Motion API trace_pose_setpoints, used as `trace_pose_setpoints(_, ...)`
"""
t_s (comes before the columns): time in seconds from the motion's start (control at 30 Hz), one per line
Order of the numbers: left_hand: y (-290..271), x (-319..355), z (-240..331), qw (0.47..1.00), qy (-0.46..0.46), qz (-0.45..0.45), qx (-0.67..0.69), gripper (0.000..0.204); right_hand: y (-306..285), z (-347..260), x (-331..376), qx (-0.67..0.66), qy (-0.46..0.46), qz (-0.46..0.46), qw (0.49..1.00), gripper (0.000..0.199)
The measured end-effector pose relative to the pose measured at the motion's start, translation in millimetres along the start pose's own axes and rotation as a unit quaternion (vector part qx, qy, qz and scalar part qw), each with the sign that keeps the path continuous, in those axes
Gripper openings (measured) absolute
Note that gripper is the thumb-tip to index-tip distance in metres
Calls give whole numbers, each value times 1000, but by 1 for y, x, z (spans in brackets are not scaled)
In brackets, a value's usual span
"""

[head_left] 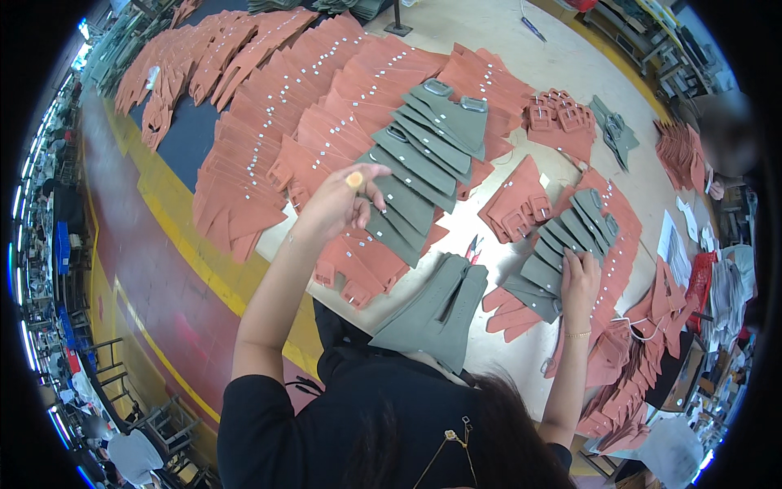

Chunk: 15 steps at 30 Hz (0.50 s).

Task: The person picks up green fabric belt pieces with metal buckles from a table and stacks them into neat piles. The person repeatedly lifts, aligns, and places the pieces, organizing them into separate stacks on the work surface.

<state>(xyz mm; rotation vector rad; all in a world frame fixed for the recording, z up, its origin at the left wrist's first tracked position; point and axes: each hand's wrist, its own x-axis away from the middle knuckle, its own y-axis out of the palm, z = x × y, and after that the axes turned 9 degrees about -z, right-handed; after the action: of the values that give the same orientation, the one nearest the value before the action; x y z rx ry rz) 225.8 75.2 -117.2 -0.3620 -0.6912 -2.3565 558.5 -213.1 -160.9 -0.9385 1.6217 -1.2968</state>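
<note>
My left hand (346,200) hovers over a fan of overlapping dark green fabric pieces (407,187), its index finger stretched out and the others loosely bent. A round yellow patch shows on that hand. A tiny white tag sits at a lower fingertip; whether it sticks to the finger or lies on the fabric, I cannot tell. On the right, my right hand (580,277) has its fingers bent down onto a smaller fan of green buckled straps (574,228), gripping at one piece's edge. Nearest my body lies a green garment panel with a slit (440,306).
Rows of rust-coloured fabric pieces (277,106) with small white tags cover the table's left. Rust buckled straps (517,216) lie between the fans, near small snips (473,247). More rust pieces (623,407) hang at the right edge. A striped walkway (163,301) runs along the left.
</note>
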Motion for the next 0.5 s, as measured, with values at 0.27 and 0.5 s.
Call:
trace_pose_setpoints(0.27,18,-51,18,1000,-17,3,-21,27,-40,2,-16,1,21,68,997,13)
trace_pose_setpoints(0.5,66,6,7,990,125,-5,-68,24,-90,-60,-45,-169,85,85,978,12)
